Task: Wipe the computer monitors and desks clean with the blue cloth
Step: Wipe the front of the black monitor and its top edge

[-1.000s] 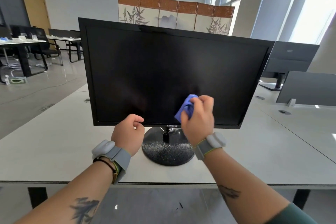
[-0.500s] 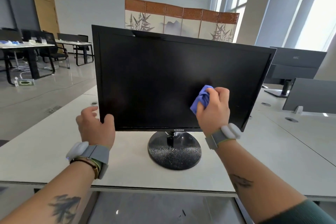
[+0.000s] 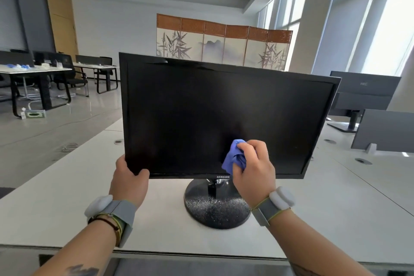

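My left hand (image 3: 128,182) holds the Samsung monitor (image 3: 201,114) by its lower-left corner. My right hand (image 3: 254,169) has its grip closed around the bunched blue cloth (image 3: 234,157), pressed low on the screen. I judge it early: the speckled stand base (image 3: 215,210), desk (image 3: 56,208), NEC monitor (image 3: 365,89) and grey monitor (image 3: 385,134) look unwiped.

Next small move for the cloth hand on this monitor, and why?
Probably slide the right hand and the blue cloth sideways along the lower screen toward the right edge. The cloth is bunched against the monitor at its lower middle, and the left hand grips the lower-left corner, steadying it.
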A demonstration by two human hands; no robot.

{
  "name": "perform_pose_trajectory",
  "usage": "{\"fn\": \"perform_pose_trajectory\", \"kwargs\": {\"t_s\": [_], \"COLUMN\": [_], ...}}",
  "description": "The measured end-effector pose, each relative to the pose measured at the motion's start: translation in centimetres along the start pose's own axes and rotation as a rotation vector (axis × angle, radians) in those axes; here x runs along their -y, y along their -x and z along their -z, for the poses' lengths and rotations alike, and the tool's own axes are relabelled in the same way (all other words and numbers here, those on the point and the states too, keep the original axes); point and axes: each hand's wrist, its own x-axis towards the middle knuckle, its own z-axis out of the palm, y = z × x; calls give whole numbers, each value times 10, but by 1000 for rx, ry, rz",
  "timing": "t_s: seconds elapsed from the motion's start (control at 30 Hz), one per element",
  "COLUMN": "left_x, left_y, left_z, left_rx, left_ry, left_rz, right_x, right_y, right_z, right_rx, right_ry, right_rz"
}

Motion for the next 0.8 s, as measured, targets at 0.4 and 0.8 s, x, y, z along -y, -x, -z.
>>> {"fn": "perform_pose_trajectory", "kwargs": {"t_s": [0.4,0.8], "left_x": [-66,-183], "left_y": [-11,-68], "left_z": [35,87], "left_rx": [46,146], "left_ry": [255,542], "left_rz": [-126,-172], "right_x": [118,168], "right_y": [-96,-151], "right_z": [-25,-73], "right_rx": [55,-51], "right_ry": [-136,323], "right_rz": [222,723]}}
